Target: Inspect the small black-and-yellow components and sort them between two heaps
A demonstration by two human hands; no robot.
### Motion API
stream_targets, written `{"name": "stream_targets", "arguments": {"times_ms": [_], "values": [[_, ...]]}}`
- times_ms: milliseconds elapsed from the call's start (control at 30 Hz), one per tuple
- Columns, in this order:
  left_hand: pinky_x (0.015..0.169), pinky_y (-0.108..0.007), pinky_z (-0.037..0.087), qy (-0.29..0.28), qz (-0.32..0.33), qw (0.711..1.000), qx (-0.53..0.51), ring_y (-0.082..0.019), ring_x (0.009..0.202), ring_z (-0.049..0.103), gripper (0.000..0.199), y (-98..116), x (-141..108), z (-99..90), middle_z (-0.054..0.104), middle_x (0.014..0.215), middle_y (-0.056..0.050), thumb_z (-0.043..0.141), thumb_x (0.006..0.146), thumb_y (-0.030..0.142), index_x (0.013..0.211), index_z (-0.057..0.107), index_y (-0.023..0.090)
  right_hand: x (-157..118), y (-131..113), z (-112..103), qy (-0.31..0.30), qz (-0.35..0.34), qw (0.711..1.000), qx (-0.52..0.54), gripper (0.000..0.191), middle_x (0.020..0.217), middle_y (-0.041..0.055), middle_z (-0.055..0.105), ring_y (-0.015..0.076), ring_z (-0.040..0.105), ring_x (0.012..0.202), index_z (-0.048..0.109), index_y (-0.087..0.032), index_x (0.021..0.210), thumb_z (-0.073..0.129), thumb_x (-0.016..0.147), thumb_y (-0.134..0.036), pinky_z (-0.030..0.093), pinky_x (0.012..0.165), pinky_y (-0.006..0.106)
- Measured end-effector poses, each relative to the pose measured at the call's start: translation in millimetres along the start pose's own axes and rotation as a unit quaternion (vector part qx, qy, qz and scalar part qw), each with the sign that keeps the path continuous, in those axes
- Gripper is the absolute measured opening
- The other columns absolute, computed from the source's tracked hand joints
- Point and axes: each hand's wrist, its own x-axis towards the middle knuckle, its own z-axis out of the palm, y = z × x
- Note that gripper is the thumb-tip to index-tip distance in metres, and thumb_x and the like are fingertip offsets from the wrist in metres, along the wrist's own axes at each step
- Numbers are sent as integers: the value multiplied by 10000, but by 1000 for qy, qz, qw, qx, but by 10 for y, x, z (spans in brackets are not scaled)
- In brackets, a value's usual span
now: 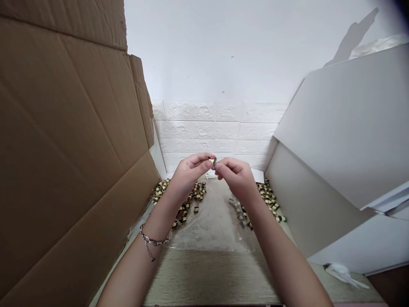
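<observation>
While left hand (194,168) pinches small yellow-black part (211,161), right hand's (232,171) fingertips grip its edge

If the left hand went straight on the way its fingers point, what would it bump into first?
Probably the right hand, whose fingertips face the left hand beside the small yellow-and-black piece; any gap in depth is unclear.

2 hands (234,170) w/ small yellow-black part (211,161), plastic sheet (212,221)

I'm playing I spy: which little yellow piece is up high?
The piece held up by the left hand and right hand; the other pieces lie below.
</observation>
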Motion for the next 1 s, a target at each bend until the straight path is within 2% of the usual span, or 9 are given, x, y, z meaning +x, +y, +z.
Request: {"name": "stream_targets", "arguments": {"times_ms": [67, 133, 300, 467, 633, 767, 867, 1000], "values": [[758, -240, 373, 8, 8, 1000, -7, -118, 787, 538, 182, 28, -11, 10, 613, 783, -1, 668, 636, 269, 796, 634, 187, -19, 8, 23, 47, -54, 997, -36, 105, 646, -17, 525, 77, 429, 544, 564, -181, 750, 546, 698, -271, 351, 525, 228], [753, -255, 389, 4, 7, 1000, -19, -132, 784, 552, 195, 46, -20, 18, 619, 762, -7, 683, 616, 250, 789, 627, 178, -34, 19, 41, 60, -94, 993, -36, 180, 729, -10, 539, 85, 453, 586, 558, -207, 866, 555, 700, -275, 376, 559, 236], [714, -239, 405, -3, 16, 1000, -16, -116, 749, 551, 208, 69, -39, 11, 610, 765, 3, 697, 591, 196, 779, 609, 179, -46, 18, 29, 30, -138, 989, -36, 195, 813, 23, 566, 123, 502, 705, 601, -228, 898, 554, 726, -307, 412, 646, 272], [689, -221, 405, -13, 19, 1000, -7, -111, 758, 543, 275, 96, -50, 6, 590, 780, 6, 696, 593, 180, 839, 574, 195, -33, 13, 0, 22, -156, 987, -33, 242, 816, 16, 552, 117, 498, 703, 604, -249, 957, 569, 722, -292, 413, 644, 269], [675, -233, 402, -2, 2, 1000, 17, -120, 738, 550, 345, 121, -51, 24, 585, 750, 10, 706, 582, 206, 877, 528, 200, -28, 23, 0, 17, -128, 991, -19, 194, 819, 20, 572, 109, 501, 668, 611, -222, 890, 558, 722, -304, 419, 635, 266], [660, -233, 400, -20, -22, 999, 29, -117, 692, 557, 295, 110, -49, 17, 583, 686, 18, 690, 606, 241, 832, 509, 185, -17, 27, 4, 17, -66, 998, 11, 160, 728, 10, 582, 101, 484, 600, 602, -195, 784, 566, 701, -327, 405, 574, 253], [647, -227, 391, -53, -26, 997, 43, -115, 682, 555, 326, 88, -35, -8, 584, 669, 20, 676, 628, 261, 887, 491, 192, 25, 56, -4, -3, -6, 997, 76, 163, 603, -18, 538, 79, 448, 521, 605, -183, 748, 563, 693, -330, 373, 516, 228], [684, -230, 381, -60, -2, 996, 66, -114, 712, 540, 317, 58, 0, -52, 576, 718, 0, 616, 690, 309, 958, 505, 181, 98, 127, -20, -34, 61, 976, 208, 183, 525, -43, 477, 58, 412, 436, 609, -173, 738, 543, 689, -336, 329, 458, 211]]}}
